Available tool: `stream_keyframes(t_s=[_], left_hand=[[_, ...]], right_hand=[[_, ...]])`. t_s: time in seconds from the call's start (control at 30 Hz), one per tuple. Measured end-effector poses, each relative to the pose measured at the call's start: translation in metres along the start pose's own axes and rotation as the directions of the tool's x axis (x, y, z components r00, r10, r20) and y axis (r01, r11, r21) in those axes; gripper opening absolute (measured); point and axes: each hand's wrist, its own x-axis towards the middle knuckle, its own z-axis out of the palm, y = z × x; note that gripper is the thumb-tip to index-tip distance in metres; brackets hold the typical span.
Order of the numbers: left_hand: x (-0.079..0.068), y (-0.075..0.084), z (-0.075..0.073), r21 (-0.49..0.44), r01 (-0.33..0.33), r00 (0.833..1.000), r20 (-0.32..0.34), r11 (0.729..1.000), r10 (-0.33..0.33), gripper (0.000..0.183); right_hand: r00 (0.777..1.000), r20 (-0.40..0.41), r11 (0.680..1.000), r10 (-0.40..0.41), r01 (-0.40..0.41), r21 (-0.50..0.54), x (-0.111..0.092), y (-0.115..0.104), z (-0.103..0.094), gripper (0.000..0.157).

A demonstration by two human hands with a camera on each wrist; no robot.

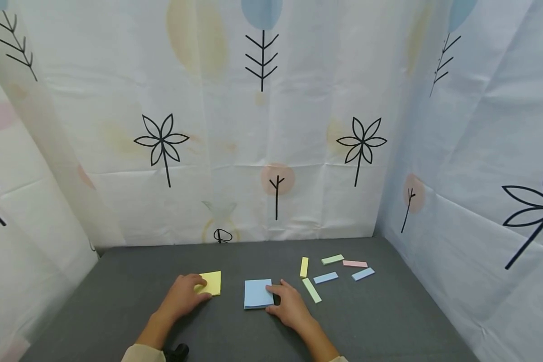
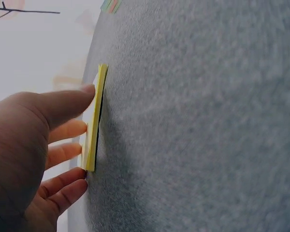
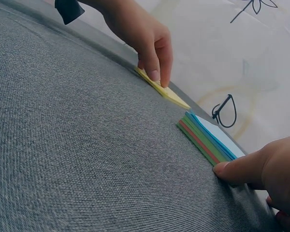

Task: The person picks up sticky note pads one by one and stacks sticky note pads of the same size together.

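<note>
On the grey table, a yellow sticky note pad (image 1: 212,283) lies left of centre. My left hand (image 1: 186,295) holds it, thumb at the near edge and fingers over its left side in the head view. To its right sits a stack of sticky note pads (image 1: 258,293); the right wrist view shows blue layers above green and red ones. My right hand (image 1: 291,304) grips this stack by its right side, with the thumb (image 3: 232,170) at the near corner. The right hand's other fingers are mostly hidden in its wrist view.
Several narrow sticky strips lie loose at the right: a yellow one (image 1: 304,267), a pink one (image 1: 355,264), green ones (image 1: 311,290) and blue ones (image 1: 326,277). White patterned cloth (image 1: 317,201) hangs behind the table and along both sides.
</note>
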Motion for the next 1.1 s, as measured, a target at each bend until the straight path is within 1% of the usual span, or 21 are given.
stream_keyframes(t_s=[0.17, 0.4, 0.5, 0.57, 0.67, 0.77, 0.83, 0.97, 1.1], left_hand=[[0.0, 0.003, 0.005, 0.011, 0.003, 1.0, 0.0, 1.0, -0.003, 0.028], [0.001, 0.016, 0.007, -0.032, 0.006, 1.0, 0.007, 0.999, -0.006, 0.03], [0.001, 0.019, 0.009, -0.051, 0.004, 1.0, -0.008, 0.999, -0.004, 0.032], [0.002, 0.019, 0.01, -0.05, -0.013, 0.999, -0.035, 0.999, 0.012, 0.034], [0.003, 0.018, 0.011, -0.034, -0.065, 0.995, -0.084, 0.997, 0.061, 0.036], [0.005, 0.014, 0.011, -0.017, -0.119, 0.988, -0.104, 0.993, 0.117, 0.038], [0.007, 0.01, 0.012, -0.029, -0.137, 0.987, -0.089, 0.99, 0.134, 0.038], [0.009, 0.004, 0.013, -0.054, -0.154, 0.988, -0.036, 0.987, 0.153, 0.036], [0.011, 0.003, 0.012, -0.061, -0.174, 0.985, -0.003, 0.983, 0.174, 0.03]], right_hand=[[1.0, 0.001, 1.0, -0.005, 0.005, -0.005, 0.0, 0.0, -0.001, 0.052], [1.0, 0.008, 1.0, 0.004, -0.004, -0.004, 0.0, 0.001, -0.001, 0.053], [1.0, 0.0, 1.0, 0.001, -0.001, -0.01, 0.0, 0.001, -0.001, 0.053], [1.0, -0.008, 1.0, -0.005, 0.005, -0.016, 0.0, 0.001, -0.001, 0.053], [1.0, -0.014, 1.0, -0.013, 0.012, -0.024, 0.001, 0.001, 0.0, 0.053], [1.0, -0.014, 1.0, -0.014, 0.013, -0.024, 0.001, 0.002, 0.001, 0.053], [1.0, -0.014, 1.0, -0.013, 0.013, -0.023, 0.002, 0.003, 0.001, 0.053], [1.0, -0.014, 1.0, -0.009, 0.009, -0.008, 0.001, 0.003, 0.001, 0.052], [1.0, -0.014, 1.0, -0.007, 0.007, 0.001, 0.001, 0.003, 0.001, 0.052]])
